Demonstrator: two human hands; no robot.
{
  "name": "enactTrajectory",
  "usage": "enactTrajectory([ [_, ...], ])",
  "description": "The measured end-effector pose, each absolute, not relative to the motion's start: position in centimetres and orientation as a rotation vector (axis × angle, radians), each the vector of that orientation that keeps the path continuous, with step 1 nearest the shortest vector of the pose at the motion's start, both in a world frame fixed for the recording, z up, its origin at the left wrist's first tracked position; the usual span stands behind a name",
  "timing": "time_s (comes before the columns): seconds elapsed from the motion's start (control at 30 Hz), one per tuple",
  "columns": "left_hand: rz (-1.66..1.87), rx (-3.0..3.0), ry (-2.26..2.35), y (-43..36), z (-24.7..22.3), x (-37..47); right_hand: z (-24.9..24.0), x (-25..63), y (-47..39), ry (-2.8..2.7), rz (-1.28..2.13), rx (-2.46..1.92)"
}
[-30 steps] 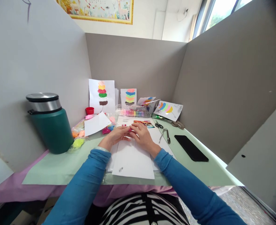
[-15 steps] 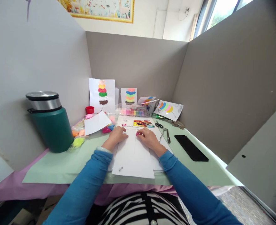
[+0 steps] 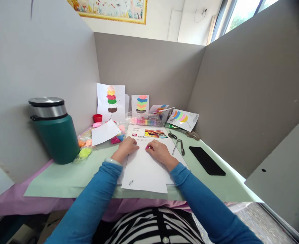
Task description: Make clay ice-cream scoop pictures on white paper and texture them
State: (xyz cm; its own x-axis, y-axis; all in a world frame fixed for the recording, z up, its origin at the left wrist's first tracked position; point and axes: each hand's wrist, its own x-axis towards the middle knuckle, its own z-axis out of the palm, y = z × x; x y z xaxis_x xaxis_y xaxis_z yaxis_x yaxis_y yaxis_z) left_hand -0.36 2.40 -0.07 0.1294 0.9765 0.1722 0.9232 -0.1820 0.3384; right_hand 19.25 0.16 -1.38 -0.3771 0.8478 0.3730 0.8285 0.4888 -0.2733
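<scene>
A white sheet of paper (image 3: 144,173) lies in front of me, with a small dark mark near its lower left corner. My left hand (image 3: 127,148) rests on its upper left edge, fingers stretched out and holding nothing. Across from it, my right hand (image 3: 161,152) pinches a small lump of pink modelling clay (image 3: 147,148) between thumb and fingers, at or just over the paper. Beneath the sheet is a pad with a printed cover (image 3: 155,134). Bags of coloured clay (image 3: 85,153) lie to the left.
A green flask (image 3: 55,135) stands at the left. Right of the paper are scissors (image 3: 172,135), a metal tool (image 3: 182,148) and a black phone (image 3: 207,161). Behind are a red cup (image 3: 97,118), a clear pack of coloured clay (image 3: 144,120) and a striped picture (image 3: 111,101). Grey partitions (image 3: 149,64) surround the table.
My right hand has shifted slightly left and toward me with the pink clay. My left hand has stayed in place on the paper.
</scene>
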Motion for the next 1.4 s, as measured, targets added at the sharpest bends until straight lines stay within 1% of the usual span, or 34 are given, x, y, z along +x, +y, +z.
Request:
enactTrajectory([
  [0.23,0.526,2.252,1.891,2.2,0.1,-0.3,-1.6,20.0,-0.2,-2.237,0.125,-1.361],
  [0.73,0.548,2.214,1.878,2.2,0.2,-0.3,-1.5,20.1,-1.7,-2.279,-0.097,-1.434],
  [0.97,0.518,2.266,1.894,2.3,0.0,-0.4,-1.5,19.9,-2.2,-2.325,-0.166,-1.409],
  [1.07,0.519,2.275,1.889,2.3,0.0,-0.4,-1.4,19.9,-2.7,-2.275,-0.239,-1.386],
  [1.2,0.494,2.284,1.894,2.3,0.0,-0.4,-1.3,19.7,-3.5,-2.348,-0.325,-1.329],
  [1.4,0.469,2.275,1.939,2.3,0.1,-0.2,-1.3,19.4,-3.9,-2.441,-0.314,-1.404],
])
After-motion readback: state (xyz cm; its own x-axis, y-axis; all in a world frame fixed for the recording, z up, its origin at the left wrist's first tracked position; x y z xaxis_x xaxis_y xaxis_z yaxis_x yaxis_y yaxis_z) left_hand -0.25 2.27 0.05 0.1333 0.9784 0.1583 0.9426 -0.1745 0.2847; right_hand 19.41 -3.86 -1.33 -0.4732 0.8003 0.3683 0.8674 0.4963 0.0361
